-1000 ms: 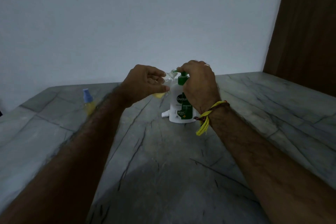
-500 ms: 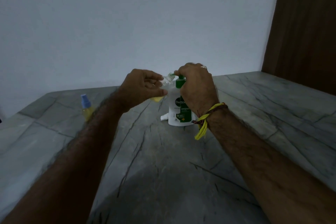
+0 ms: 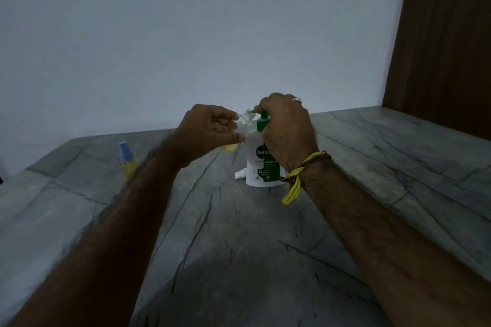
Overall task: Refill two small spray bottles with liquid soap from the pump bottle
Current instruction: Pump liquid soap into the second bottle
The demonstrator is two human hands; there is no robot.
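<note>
The stone counter (image 3: 265,233) carries the work. On it stands one white pump bottle (image 3: 259,164) with a green head, upright, near the middle. The right hand (image 3: 285,125) sits over the pump head, fingers curled round it and bearing down. The left hand (image 3: 210,131) grips one small clear spray bottle (image 3: 245,118), uncapped, tilted so that its open threaded neck meets the pump spout; a little yellow liquid shows at its lower end.

Judgement on the step in hand: the neck should stay pressed right against the spout tip before each stroke, the bottle tilted no further than now so that the soap inside does not run back out, and the pump pressed slowly, since thick soap may string off the rim.

Count, by size: one counter, one pump bottle, two hands, two spray bottles. The second spray bottle (image 3: 126,159), blue-capped and holding yellow liquid, stands well apart on the left. One small white sprayer head (image 3: 240,175) lies touching the pump bottle's base.
</note>
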